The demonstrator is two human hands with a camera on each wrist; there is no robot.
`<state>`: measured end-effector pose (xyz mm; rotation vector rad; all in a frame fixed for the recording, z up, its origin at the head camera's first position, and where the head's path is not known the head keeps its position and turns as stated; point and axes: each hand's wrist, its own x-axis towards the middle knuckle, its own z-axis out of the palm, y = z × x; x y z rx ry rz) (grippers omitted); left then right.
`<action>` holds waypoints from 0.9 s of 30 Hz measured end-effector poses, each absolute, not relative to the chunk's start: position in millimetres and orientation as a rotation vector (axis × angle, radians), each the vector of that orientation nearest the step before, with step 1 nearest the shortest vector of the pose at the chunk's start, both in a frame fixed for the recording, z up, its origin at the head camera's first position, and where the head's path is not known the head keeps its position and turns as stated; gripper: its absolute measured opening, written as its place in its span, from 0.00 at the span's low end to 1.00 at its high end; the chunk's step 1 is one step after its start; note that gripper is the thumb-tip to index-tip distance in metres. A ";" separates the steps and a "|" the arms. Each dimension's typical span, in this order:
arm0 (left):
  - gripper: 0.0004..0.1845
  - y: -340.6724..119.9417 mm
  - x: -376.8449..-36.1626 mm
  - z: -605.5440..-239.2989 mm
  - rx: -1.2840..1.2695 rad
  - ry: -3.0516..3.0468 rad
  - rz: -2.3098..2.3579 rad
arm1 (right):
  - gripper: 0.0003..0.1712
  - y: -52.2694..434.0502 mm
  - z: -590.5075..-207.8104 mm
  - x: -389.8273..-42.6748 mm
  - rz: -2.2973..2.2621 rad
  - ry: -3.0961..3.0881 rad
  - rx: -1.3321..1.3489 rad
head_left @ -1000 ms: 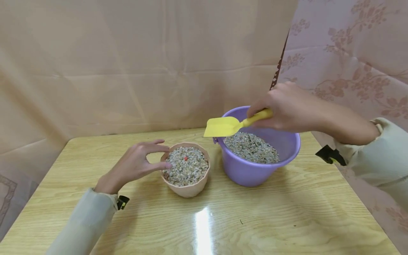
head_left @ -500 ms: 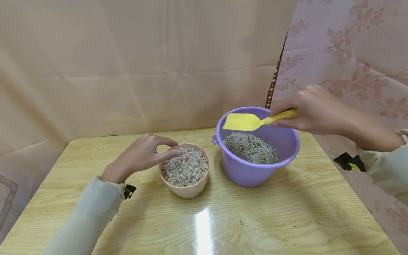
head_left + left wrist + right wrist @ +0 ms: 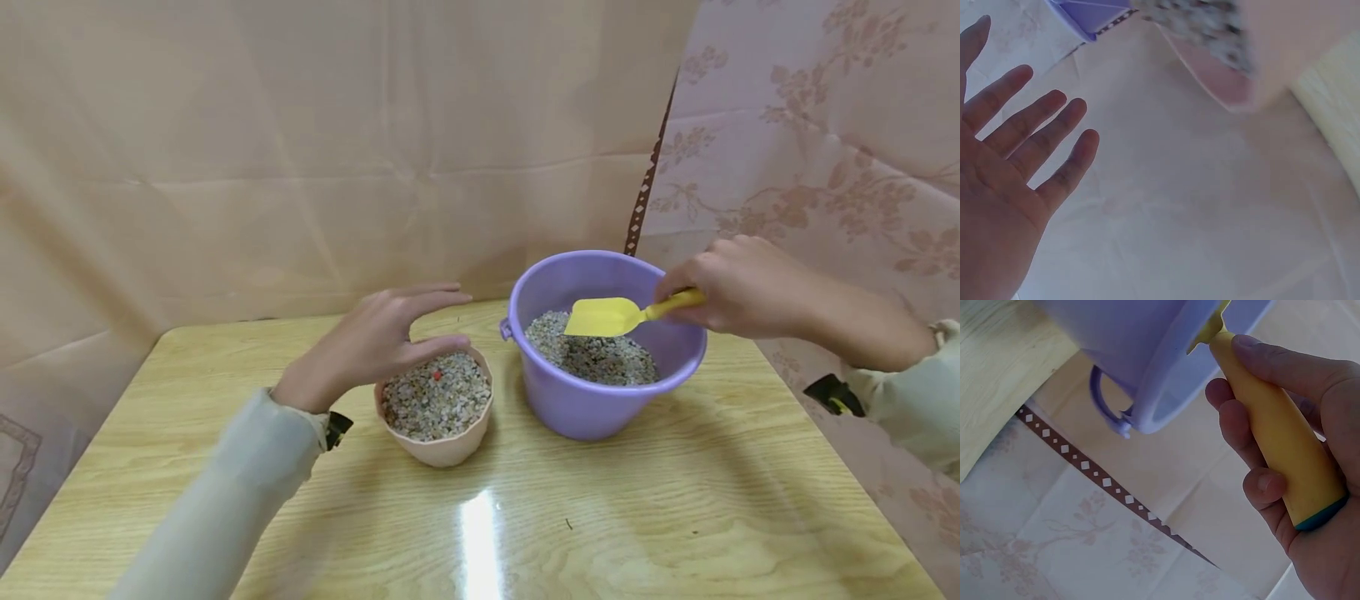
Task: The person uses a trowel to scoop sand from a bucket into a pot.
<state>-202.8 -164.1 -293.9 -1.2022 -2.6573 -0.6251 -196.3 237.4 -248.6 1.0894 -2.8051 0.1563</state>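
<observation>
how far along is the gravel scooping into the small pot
Done: the pink pot already looks full of gravel, heaped near its rim, a red bit on top. In hand: the right hand grips the yellow scoop, its blade inside the purple bucket over the gravel; the left hand hovers open over the pot. Left: apparently little, perhaps a top-up.

Open left hand (image 3: 1007,169), fingers spread, below blurred pink gravel-filled pot (image 3: 1235,69).
</observation>
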 end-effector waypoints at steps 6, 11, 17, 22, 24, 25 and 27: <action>0.30 -139.9 -203.8 -287.0 -1.299 -2.667 -0.579 | 0.11 240.1 -250.9 -194.2 0.095 -2.898 1.008; 0.29 -123.4 -206.6 -287.3 -1.388 -2.657 -0.549 | 0.11 241.7 -250.5 -194.7 0.030 -2.934 0.989; 0.29 -111.9 -208.3 -288.8 -1.433 -2.698 -0.488 | 0.11 243.6 -248.6 -197.2 -0.020 -2.991 1.001; 0.29 -107.5 -209.2 -288.6 -1.404 -2.740 -0.440 | 0.09 239.5 -244.9 -199.1 -0.066 -3.042 1.038; 0.29 -105.8 -210.2 -288.9 -1.397 -2.748 -0.427 | 0.09 236.5 -242.9 -199.7 -0.085 -3.062 1.054; 0.29 -104.9 -210.8 -289.2 -1.397 -2.748 -0.420 | 0.09 234.9 -242.0 -200.1 -0.095 -3.071 1.060; 0.28 -102.8 -211.9 -289.9 -1.399 -2.746 -0.413 | 0.09 231.3 -240.2 -201.0 -0.122 -3.085 1.070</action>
